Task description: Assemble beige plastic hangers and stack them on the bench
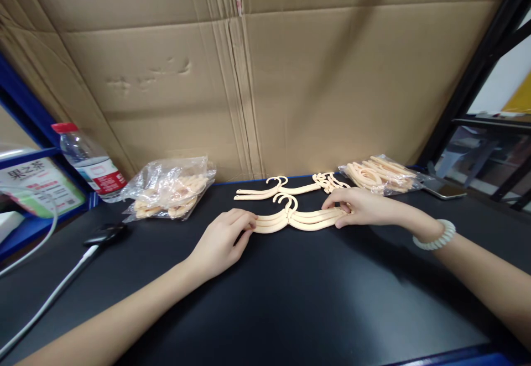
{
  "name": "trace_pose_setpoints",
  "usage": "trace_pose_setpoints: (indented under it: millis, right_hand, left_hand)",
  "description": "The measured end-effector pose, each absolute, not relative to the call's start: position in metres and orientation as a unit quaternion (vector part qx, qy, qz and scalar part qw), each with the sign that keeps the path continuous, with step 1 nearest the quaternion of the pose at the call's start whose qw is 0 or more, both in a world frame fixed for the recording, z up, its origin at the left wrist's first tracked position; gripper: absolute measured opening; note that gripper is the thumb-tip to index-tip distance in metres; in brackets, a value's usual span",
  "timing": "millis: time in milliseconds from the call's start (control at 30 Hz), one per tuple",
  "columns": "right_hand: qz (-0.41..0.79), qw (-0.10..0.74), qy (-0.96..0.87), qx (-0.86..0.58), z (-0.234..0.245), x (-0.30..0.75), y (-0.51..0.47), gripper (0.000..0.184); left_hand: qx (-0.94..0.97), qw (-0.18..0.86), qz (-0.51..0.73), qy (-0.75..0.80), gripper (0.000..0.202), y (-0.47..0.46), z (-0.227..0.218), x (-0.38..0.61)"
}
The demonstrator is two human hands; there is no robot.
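Note:
Several cream hangers [309,220] lie side by side on the black table, their hooks pointing away from me. My left hand [227,239] has its fingers closed round their left ends. At the right ends, the fingers and thumb of my right hand [360,207] are closed as well, and a pale beaded bracelet [435,235] circles that wrist. Just behind the held group lie more hangers [259,193], with two hooks showing. Small cream pieces [327,181] are heaped beyond my right hand, which partly hides them.
Clear plastic bags of cream parts lie at the left [170,189] and right [379,173]. A red-capped bottle [93,161], a black device [105,234] and a white cable [50,299] are on the left. A phone [443,189] lies far right. Cardboard [290,89] walls off the back.

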State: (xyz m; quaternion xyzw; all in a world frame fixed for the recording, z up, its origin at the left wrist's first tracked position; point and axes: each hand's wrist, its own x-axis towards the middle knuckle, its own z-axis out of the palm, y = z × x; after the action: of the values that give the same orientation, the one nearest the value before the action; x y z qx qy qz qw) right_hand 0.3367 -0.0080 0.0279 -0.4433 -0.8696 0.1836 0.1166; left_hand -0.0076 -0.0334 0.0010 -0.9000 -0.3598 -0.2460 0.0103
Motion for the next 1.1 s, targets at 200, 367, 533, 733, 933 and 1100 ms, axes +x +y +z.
trace_pose_setpoints:
  millis: [200, 367, 533, 733, 933, 1100]
  right_hand:
    - [0.122, 0.199, -0.854, -0.464, 0.0315, 0.3392, -0.0073, 0.039]
    - [0.056, 0.222, -0.845, -0.484, 0.0295, 0.3391, -0.0051, 0.023]
    - [0.024, 0.228, -0.851, -0.473, 0.0269, 0.3363, -0.0066, 0.022]
    - [0.002, 0.252, -0.844, -0.473, 0.0277, 0.3343, -0.0072, 0.016]
    - [-0.01, 0.255, -0.818, -0.516, 0.0294, 0.3343, -0.0073, 0.013]
    - [-0.017, 0.272, -0.799, -0.535, 0.0268, 0.3355, -0.006, 0.012]
  left_hand:
    - [-0.894, 0.014, -0.277, -0.353, 0.014, -0.0336, -0.001, -0.0087]
    - [-0.889, 0.014, -0.287, -0.357, 0.018, -0.0344, -0.0005, -0.0086]
    - [-0.89, 0.011, -0.285, -0.356, 0.018, -0.0353, 0.0004, -0.008]
    - [-0.892, 0.006, -0.279, -0.357, 0.02, -0.0353, 0.0006, -0.008]
    - [-0.893, 0.001, -0.278, -0.354, 0.019, -0.0361, 0.0011, -0.0084]
    - [-0.893, 0.001, -0.282, -0.352, 0.019, -0.0344, -0.0008, -0.0086]
